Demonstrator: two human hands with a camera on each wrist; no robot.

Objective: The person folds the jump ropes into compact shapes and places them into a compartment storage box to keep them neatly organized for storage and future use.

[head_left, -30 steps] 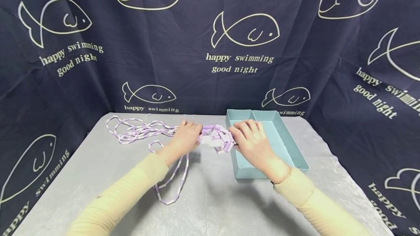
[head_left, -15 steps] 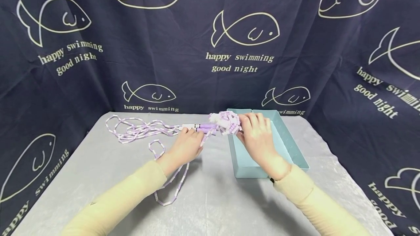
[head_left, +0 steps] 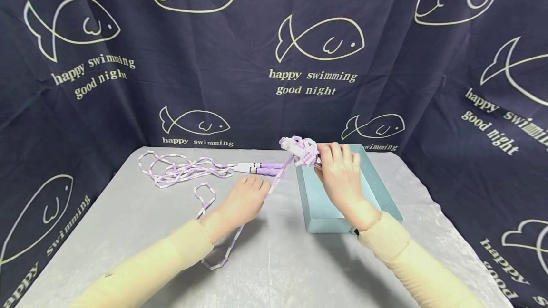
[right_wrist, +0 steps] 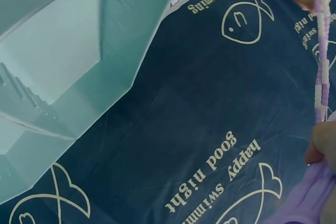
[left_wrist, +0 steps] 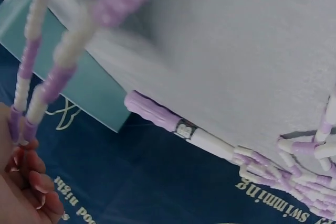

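Note:
My right hand grips a bundled jump rope of white and lilac beads, raised over the left wall of a teal box. One lilac handle of it shows beside the thumb in the right wrist view. My left hand pinches beaded strands of that rope, which run up to the bundle. Below the left hand a slack loop trails on the table. Behind the left hand lies a second jump rope, its two white and lilac handles side by side.
The teal box, with a divider near its back, stands on the right half of a grey cloth-covered table. Dark blue curtains with fish prints enclose the table at the back and both sides.
My right hand has lifted the bundle up and to the right. My left hand has moved down toward me, drawing out a strand between the hands and uncovering the second rope's handles.

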